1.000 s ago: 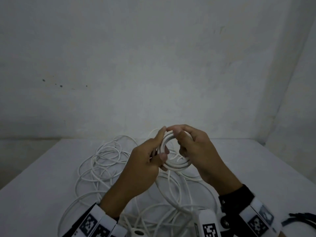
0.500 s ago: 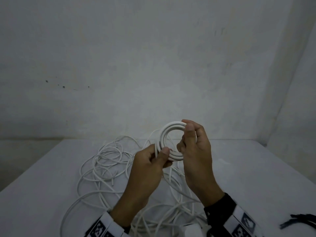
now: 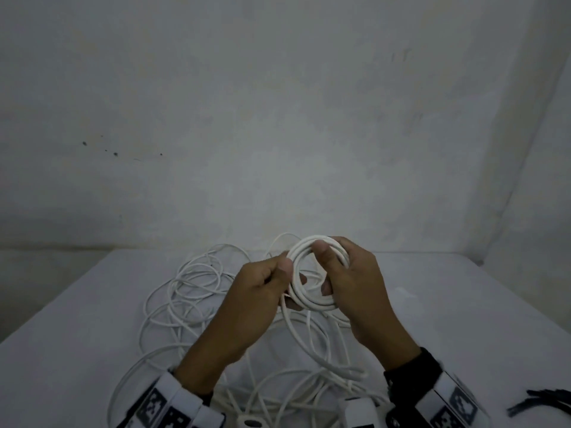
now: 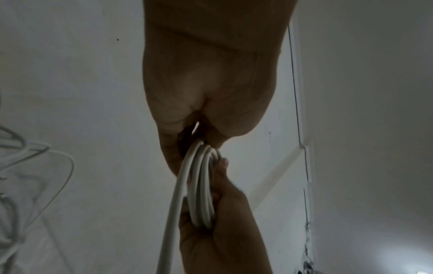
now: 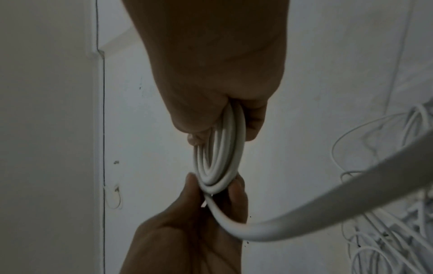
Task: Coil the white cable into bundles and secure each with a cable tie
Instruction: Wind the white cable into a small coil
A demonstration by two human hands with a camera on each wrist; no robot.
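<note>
With the coil (image 3: 313, 274) lower and flatter than half a second ago, my left hand (image 3: 262, 285) pinches its left rim and my right hand (image 3: 349, 282) clamps the right. It hangs above the loose cable (image 3: 191, 282) on the table (image 3: 77, 319). I judge another loop comes next; the ties (image 3: 537, 404) lie untouched.

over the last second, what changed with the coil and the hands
The coil turned from lying flattish to facing the camera, rose briefly, then came back down. The right hand shifted its thumb onto the top of the ring; the left hand slid to pinch the left edge. Both hands kept hold throughout, and the loose cable stayed on the table.
</note>
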